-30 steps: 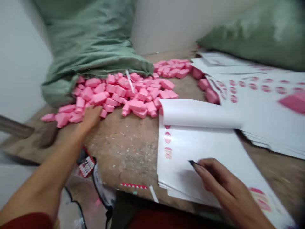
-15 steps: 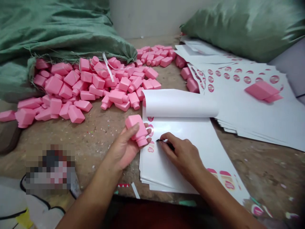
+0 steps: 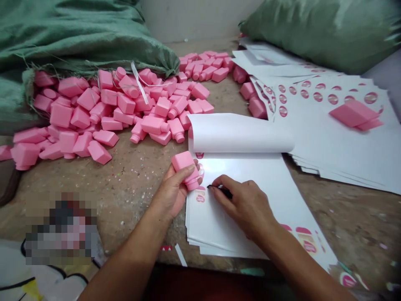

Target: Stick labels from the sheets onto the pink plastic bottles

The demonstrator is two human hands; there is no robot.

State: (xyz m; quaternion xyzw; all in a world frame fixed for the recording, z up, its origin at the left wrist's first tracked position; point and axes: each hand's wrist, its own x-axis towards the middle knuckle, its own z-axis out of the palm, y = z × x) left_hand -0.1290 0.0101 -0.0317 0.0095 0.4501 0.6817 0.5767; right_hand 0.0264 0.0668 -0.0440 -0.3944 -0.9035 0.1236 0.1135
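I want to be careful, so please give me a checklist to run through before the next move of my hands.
1. Left hand holds the pink, flat-sided bottle: ok.
2. Right hand has its grip on the thin black tool: ok.
3. Tool tip touches the white label sheet: cannot tell.
4. Curled white paper flap lies clear of both hands: ok.
5. Front edge of the brown worktop is free of scraps: not ok, a narrow white strip lies there.

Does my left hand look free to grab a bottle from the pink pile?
Probably not: the left hand holds a pink bottle, though nothing seems to block its way to the pile.
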